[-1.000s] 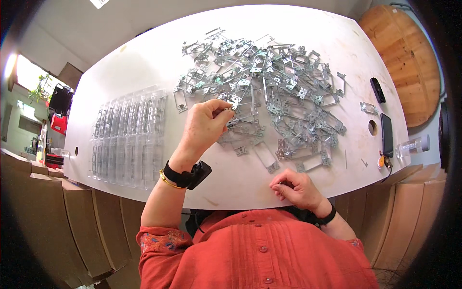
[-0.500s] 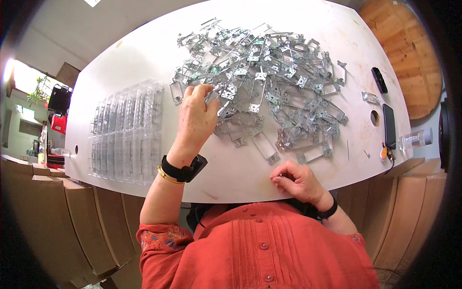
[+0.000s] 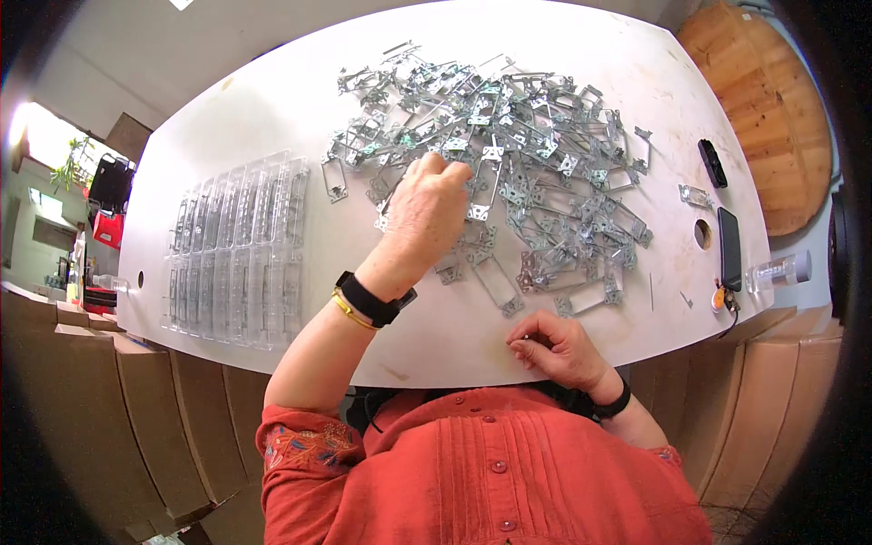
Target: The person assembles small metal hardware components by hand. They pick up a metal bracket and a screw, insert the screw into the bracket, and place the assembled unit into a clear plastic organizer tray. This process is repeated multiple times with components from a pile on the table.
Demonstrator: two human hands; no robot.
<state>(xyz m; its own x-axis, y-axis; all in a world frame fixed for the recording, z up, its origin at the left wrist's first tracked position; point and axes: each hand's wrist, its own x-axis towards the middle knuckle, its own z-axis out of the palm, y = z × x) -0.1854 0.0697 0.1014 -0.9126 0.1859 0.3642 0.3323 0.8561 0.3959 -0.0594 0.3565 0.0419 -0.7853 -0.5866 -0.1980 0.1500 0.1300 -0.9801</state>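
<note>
My left hand (image 3: 425, 211) reaches over the near left part of a pile of silvery metal frame brackets (image 3: 545, 136). Its fingers bend down among them, their tips hidden behind the back of the hand, so what they hold cannot be made out. Bracket ends show just left of it. By the table's near edge rests my right hand (image 3: 565, 352), thumb and fingers curled together. A tiny dark bit shows at its fingertips, too small to name. Just beyond it lies a thin rectangular bracket (image 3: 497, 283) at the pile's near edge.
Clear plastic trays (image 3: 238, 250) with metal parts in their slots lie on the left of the white table (image 3: 227, 118). On the right are a black phone (image 3: 728, 250), a black object (image 3: 712, 163), a single bracket (image 3: 696, 196), a hole, and a clear bottle (image 3: 781, 271). Cardboard boxes (image 3: 136, 418) stand below.
My left hand has moved right and slightly nearer over the pile, its fingers now turned down. My right hand has stayed almost in place. The view has shifted slightly.
</note>
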